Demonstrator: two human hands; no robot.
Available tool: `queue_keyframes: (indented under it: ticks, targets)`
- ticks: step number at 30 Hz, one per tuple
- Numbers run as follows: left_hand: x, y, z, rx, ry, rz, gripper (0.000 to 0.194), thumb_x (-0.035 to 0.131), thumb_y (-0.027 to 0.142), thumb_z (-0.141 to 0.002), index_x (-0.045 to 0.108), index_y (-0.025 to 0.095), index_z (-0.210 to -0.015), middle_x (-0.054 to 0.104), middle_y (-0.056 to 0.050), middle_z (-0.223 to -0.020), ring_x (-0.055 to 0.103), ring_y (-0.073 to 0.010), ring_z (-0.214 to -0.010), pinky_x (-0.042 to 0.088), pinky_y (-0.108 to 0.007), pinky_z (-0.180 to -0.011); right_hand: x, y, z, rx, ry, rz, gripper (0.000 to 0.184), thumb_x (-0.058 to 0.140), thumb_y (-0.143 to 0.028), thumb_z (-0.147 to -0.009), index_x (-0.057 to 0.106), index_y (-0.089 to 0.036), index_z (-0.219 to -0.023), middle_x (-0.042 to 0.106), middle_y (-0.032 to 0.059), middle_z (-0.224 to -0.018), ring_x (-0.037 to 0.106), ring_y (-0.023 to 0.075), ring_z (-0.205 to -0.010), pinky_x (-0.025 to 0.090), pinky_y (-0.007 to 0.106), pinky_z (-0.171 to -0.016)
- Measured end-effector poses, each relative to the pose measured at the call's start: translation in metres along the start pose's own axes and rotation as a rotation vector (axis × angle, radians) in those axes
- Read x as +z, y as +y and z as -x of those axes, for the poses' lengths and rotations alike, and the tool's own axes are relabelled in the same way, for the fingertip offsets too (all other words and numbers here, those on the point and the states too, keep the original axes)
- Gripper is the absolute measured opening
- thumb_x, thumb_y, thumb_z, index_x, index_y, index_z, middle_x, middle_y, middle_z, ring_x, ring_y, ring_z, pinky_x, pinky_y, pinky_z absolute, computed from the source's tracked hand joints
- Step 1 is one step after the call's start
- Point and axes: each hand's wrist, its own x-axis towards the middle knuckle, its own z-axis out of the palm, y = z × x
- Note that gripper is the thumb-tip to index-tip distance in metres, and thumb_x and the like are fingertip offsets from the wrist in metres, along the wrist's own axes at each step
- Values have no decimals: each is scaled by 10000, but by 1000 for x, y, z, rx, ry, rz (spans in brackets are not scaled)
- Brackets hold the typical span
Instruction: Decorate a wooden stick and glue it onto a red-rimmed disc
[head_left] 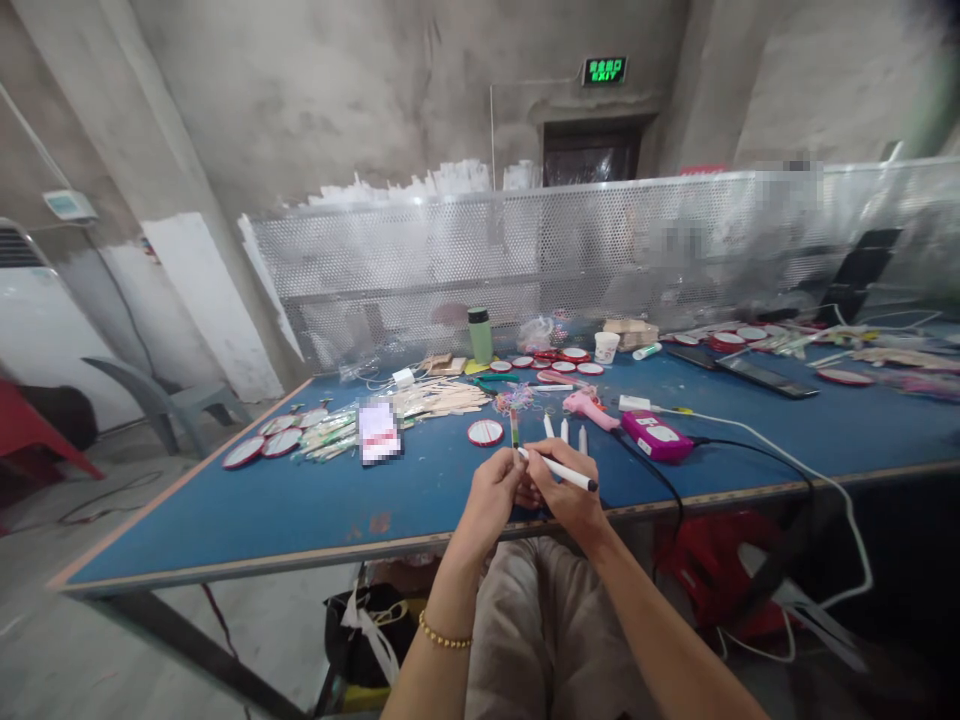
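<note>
My right hand (571, 485) is closed around a white marker pen (561, 470), whose dark end points to the lower right. The pen's other end meets a narrow coloured stick (515, 428) with reddish and green bands. My left hand (495, 487) is closed on the lower part of that stick, at the table's front edge. My fingers hide the stick's lower end and the pen's tip. Just beyond my hands, several more pens (564, 430) lie on the table. To the left of the stick lies a round white disc (485, 432) with a red rim.
On the blue table (300, 525) are a pink glue gun (591, 408), a purple box (657, 437) with cables, a phone (379, 435) and wooden sticks (446, 398). A green bottle (480, 337) and paper cup (607, 347) stand farther back, before a perforated metal screen (420, 265).
</note>
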Motion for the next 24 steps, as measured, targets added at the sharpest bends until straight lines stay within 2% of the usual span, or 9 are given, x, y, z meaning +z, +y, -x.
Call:
queue_keyframes:
  ticks: [7, 14, 24]
  targets:
    - [0, -1, 0, 1, 3, 6, 438, 681, 582, -698, 494, 186, -684, 562, 35, -582, 542, -116, -491, 514, -271, -532, 0, 1, 0, 7, -18, 13, 190, 552, -234, -871, 702, -193, -762, 702, 9, -636, 608, 121, -495, 486, 220, -498]
    - [0, 2, 0, -14, -11, 3, 431, 679, 586, -694, 544, 182, -757, 579, 26, -617, 564, -130, -510, 523, -283, -542, -1, -1, -1, 1, 30, 23, 190, 547, -229, -866, 698, -197, -756, 710, 18, -644, 634, 131, -525, 509, 225, -526]
    - [0, 1, 1, 3, 4, 14, 429, 679, 575, -693, 511, 180, -702, 561, 36, -596, 548, -115, -500, 523, -274, -539, -1, -1, 0, 4, 7, 15, 189, 552, -224, -861, 700, -193, -746, 697, 9, -624, 617, 126, -502, 501, 225, -519]
